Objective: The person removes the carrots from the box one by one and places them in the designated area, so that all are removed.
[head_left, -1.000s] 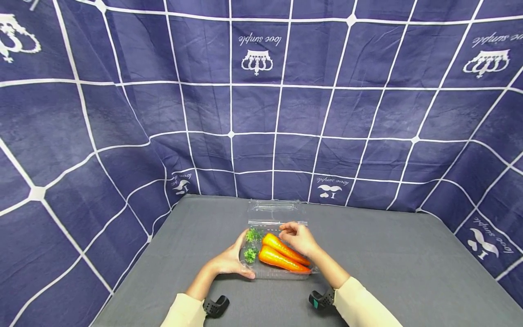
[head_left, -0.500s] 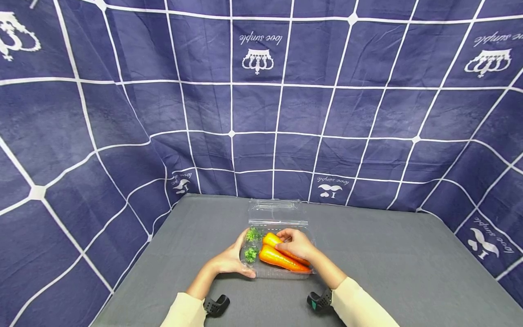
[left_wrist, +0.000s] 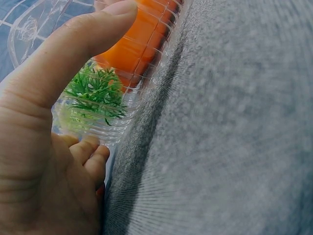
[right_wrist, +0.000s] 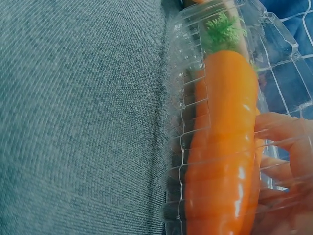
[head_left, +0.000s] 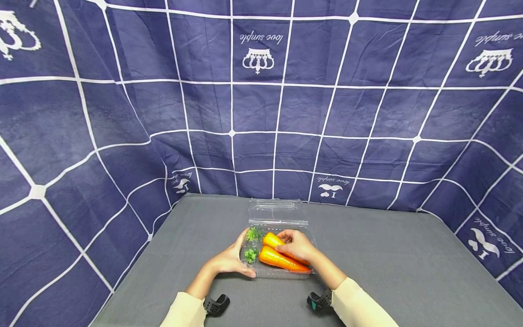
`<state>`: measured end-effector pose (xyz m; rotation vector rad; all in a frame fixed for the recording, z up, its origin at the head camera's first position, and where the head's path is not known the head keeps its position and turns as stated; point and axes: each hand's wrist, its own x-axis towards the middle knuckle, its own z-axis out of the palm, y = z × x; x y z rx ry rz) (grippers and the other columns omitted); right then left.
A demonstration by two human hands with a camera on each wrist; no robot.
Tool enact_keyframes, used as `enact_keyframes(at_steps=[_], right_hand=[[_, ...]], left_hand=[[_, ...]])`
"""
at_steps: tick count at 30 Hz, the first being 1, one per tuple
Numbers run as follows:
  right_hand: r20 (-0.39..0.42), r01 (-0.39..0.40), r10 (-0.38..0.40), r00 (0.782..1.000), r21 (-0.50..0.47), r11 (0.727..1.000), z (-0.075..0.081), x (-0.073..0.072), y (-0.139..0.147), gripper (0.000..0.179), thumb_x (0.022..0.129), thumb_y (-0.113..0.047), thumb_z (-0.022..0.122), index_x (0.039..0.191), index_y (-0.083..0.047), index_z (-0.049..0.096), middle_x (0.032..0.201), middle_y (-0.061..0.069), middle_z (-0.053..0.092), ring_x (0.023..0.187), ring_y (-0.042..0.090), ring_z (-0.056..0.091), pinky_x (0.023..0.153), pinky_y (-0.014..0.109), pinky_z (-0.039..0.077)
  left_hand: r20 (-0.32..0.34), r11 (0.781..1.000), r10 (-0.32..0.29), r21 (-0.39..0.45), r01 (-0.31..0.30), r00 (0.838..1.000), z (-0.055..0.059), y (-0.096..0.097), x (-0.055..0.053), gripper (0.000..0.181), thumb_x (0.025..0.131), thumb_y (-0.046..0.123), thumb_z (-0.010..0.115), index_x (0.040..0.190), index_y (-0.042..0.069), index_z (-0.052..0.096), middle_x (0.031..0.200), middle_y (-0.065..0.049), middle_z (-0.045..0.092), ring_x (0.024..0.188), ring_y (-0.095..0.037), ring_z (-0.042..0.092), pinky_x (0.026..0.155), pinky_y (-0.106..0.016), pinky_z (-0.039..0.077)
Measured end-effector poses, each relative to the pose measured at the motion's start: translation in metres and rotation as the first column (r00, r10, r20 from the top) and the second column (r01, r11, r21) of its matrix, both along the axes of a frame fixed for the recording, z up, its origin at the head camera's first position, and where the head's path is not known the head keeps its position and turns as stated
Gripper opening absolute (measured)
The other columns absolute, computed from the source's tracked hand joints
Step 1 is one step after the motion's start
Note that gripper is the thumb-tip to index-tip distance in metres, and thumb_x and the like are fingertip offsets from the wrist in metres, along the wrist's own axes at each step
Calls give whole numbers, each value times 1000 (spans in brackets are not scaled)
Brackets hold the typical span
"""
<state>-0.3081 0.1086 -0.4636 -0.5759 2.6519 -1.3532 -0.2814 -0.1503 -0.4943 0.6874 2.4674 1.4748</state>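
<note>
An open clear plastic clamshell container (head_left: 278, 275) lies on the table with two orange carrots (head_left: 282, 260) side by side inside, their leafy green tops (head_left: 250, 255) toward the left end. My left hand (head_left: 229, 260) holds that left end, thumb along the near side and fingers round the far side. In the left wrist view the thumb passes in front of the green leaves (left_wrist: 95, 90). My right hand (head_left: 299, 246) reaches over the container's right part and grips the far carrot (head_left: 270, 239), hiding its middle. In the right wrist view the near carrot (right_wrist: 227, 147) partly covers the fingers (right_wrist: 279, 126).
The container's clear lid (head_left: 278, 211) is folded back flat behind it. Grey cloth covers the table (head_left: 367, 254). A blue curtain with white lines (head_left: 306, 109) rises along the back and sides. A black wrist strap (head_left: 216, 305) sits at each cuff.
My right hand has come down from above the far carrot's back edge and now grips that carrot. The left hand and the container have stayed where they were.
</note>
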Motion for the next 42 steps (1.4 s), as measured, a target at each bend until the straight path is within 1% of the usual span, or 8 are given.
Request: enact_keyframes(at_steps=[11, 18, 22, 25, 28, 32, 38, 42], right_hand=[[-17, 24, -24, 1000, 37, 999, -3, -1, 0, 36, 69, -10, 84, 102, -5, 70, 83, 0, 64, 72, 11, 57, 68, 30, 47], [-53, 7, -5, 999, 43, 999, -3, -1, 1, 34, 70, -9, 83, 101, -4, 70, 83, 0, 65, 73, 11, 58, 69, 30, 49], [-72, 8, -6, 997, 28, 1000, -3, -2, 2, 35, 71, -9, 82, 103, -3, 70, 86, 1, 66, 74, 12, 58, 69, 30, 49], [-81, 7, -8, 997, -8, 1000, -3, -2, 2, 36, 71, -9, 82, 104, -2, 69, 88, 3, 68, 75, 12, 59, 69, 29, 49], [-91, 11, -16, 996, -48, 999, -3, -2, 1, 37, 71, -10, 81, 105, -1, 69, 88, 4, 69, 74, 12, 60, 68, 27, 50], [-100, 23, -35, 994, -115, 993, -2, -3, 1, 37, 73, -9, 81, 106, 2, 69, 87, 5, 69, 72, 12, 60, 66, 27, 50], [-49, 64, -77, 996, -233, 970, 1, -5, 2, 41, 74, -7, 80, 111, 7, 67, 91, 9, 70, 76, 14, 61, 69, 26, 50], [-10, 85, -93, 996, -311, 947, 25, 9, 0, 39, 77, 0, 76, 112, 13, 63, 93, 17, 69, 78, 18, 61, 68, 22, 49]], left_hand=[[-4, 1000, 3, -7, -3, 1000, 1, 0, 1, 134, 58, 19, 96, 155, 4, 5, 154, -30, 20, 138, -43, 29, 110, -57, 25], [0, 1000, 14, -15, -14, 1000, 2, 0, 2, 134, 58, 20, 96, 155, 6, 6, 154, -29, 21, 138, -42, 28, 110, -56, 25], [0, 999, 24, -28, -24, 1000, 3, 1, 3, 134, 58, 21, 96, 155, 7, 6, 154, -29, 21, 138, -43, 28, 110, -56, 24], [-6, 998, 36, -47, -36, 999, 4, 2, 4, 133, 58, 20, 96, 155, 4, 7, 152, -31, 25, 138, -44, 28, 110, -58, 25], [-13, 999, 31, -43, -31, 999, 4, 2, 3, 131, 58, 19, 96, 153, 0, 8, 150, -32, 28, 139, -44, 27, 110, -58, 23], [-24, 1000, -6, -4, 5, 1000, 3, 1, 2, 130, 59, 16, 95, 153, -1, 7, 154, -27, 25, 142, -41, 23, 112, -57, 20], [-24, 999, -42, 27, 42, 999, 2, 0, 0, 131, 60, 16, 95, 154, 0, 5, 157, -22, 21, 144, -37, 17, 112, -56, 18], [-31, 998, -49, 30, 50, 998, 1, 1, 0, 131, 60, 14, 95, 153, -1, 4, 157, -23, 20, 144, -37, 17, 112, -56, 17]])
